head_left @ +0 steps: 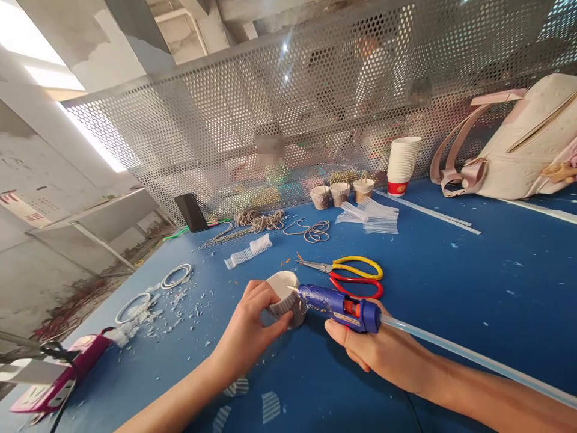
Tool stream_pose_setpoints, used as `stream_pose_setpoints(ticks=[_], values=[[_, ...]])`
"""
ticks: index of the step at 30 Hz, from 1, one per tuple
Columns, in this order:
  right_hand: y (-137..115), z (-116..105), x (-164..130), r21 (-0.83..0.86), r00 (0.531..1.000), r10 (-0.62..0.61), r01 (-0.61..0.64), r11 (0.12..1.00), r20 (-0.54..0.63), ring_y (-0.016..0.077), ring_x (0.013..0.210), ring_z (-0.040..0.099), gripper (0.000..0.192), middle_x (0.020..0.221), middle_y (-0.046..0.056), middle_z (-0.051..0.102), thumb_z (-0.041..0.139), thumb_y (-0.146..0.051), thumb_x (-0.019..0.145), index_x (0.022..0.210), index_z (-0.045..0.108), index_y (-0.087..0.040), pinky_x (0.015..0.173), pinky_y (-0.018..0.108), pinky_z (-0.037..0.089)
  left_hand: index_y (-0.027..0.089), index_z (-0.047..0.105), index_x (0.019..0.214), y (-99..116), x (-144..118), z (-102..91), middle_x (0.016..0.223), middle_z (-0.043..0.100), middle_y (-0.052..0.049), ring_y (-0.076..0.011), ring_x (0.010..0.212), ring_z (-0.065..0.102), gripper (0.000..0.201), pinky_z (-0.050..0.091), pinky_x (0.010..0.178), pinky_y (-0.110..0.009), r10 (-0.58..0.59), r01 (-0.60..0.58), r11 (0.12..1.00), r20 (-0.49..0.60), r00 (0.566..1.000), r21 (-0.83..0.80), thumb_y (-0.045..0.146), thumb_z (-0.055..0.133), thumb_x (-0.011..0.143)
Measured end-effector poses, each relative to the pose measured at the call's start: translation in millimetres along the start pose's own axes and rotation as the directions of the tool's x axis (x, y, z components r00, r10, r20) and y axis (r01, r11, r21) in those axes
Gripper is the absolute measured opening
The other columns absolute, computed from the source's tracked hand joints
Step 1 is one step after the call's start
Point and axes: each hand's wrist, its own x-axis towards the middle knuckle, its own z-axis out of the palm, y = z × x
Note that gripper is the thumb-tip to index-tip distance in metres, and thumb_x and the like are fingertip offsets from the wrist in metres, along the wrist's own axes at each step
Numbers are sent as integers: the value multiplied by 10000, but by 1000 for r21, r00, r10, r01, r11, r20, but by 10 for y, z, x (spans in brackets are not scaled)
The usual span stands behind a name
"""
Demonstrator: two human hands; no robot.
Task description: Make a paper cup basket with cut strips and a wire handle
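A blue glue gun [339, 307] is held in the right hand [383, 349], its long axis lying nearly level, with the metal tip pointed left at the rim of a small paper cup [285, 297]. A clear glue stick [473, 359] is seen running out of the back of the gun, slanting down to the right above the forearm. The right hand's fingers are wrapped around the grip under the barrel. The cup is tipped on its side, with its open mouth turned up and away; its wall is wrapped in pleated white paper. It is pinched by the left hand [250, 331], thumb on the near side and fingers curled over the far side. Just beyond the gun, scissors [349, 276] with one yellow and one red looped handle are laid on the blue table [473, 270], blades pointing left. Beyond the left hand a pleated paper strip [249, 251] is laid flat. Far past the scissors, three finished little cups [340, 193] and a tall stack of paper cups [403, 163] are stood.
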Motion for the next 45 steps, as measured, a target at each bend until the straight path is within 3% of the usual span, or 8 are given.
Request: stream_pose_setpoints(ticks=[3, 9, 17, 22, 29, 35, 41, 45], values=[[-3, 2, -3, -3, 1000, 14, -14, 1000, 10, 151, 462, 444, 292, 455, -41, 384, 557, -473, 825, 650, 559, -240, 478, 286, 349, 223, 482, 628, 16, -15, 11, 706, 598, -11, -197, 782, 497, 193, 423, 683, -316, 55, -57, 997, 34, 998, 52, 220, 575, 798], [45, 72, 10, 36, 993, 36, -32, 999, -117, 135, 465, 444, 294, 475, -51, 403, 565, -491, 794, 667, 561, -226, 478, 275, 350, 218, 476, 660, -35, -43, 49, 709, 587, -17, -198, 771, 485, 206, 427, 681, -328, 139, -144, 981, 47, 989, 127, 273, 593, 821], [-63, -24, -4, 51, 1000, 9, -10, 999, 2, 112, 404, 372, 298, 446, -65, 347, 572, -463, 804, 624, 541, -227, 432, 265, 305, 219, 452, 714, -145, -69, 105, 731, 566, -17, -202, 760, 476, 246, 415, 675, -318, 248, -245, 944, 17, 969, 222, 339, 651, 796], [-39, -18, -7, 25, 999, -4, 4, 1000, -36, 123, 400, 373, 327, 423, -58, 341, 545, -467, 825, 592, 533, -238, 442, 276, 310, 214, 481, 811, -132, -87, 71, 790, 576, -30, -214, 785, 480, 335, 421, 683, -326, 266, -269, 935, 46, 963, 229, 414, 728, 704], [34, 7, 4, 23, 998, -4, 5, 1000, -62, 132, 407, 388, 316, 416, -59, 337, 558, -474, 814, 601, 534, -242, 463, 283, 331, 202, 535, 851, -2, -46, -77, 831, 603, -42, -192, 785, 512, 23, 435, 696, -326, 199, -220, 956, 122, 972, 193, 210, 518, 838], [13, 14, -10, 39, 995, 37, -33, 999, -95, 127, 451, 439, 315, 470, -54, 418, 556, -485, 799, 646, 550, -210, 494, 272, 371, 193, 542, 785, -133, -29, 24, 740, 583, -39, -184, 720, 500, 116, 419, 634, -313, 342, -355, 905, 93, 935, 233, 200, 489, 888], [-120, -38, -3, 5, 999, 27, -27, 1000, 23, 110, 427, 383, 324, 456, -62, 366, 521, -430, 820, 578, 466, -222, 476, 262, 332, 199, 493, 751, -185, -7, 55, 701, 572, -23, -170, 675, 488, 150, 418, 605, -299, 426, -425, 845, 72, 902, 326, 260, 539, 880], [-232, -73, 13, -19, 997, 52, -51, 999, 60, 106, 430, 377, 369, 434, -54, 358, 480, -378, 834, 516, 379, -222, 473, 257, 310, 195, 499, 769, -220, 7, 26, 729, 585, -37, -179, 689, 499, 251, 432, 599, -311, 408, -408, 865, 64, 911, 294, 413, 612, 816]])
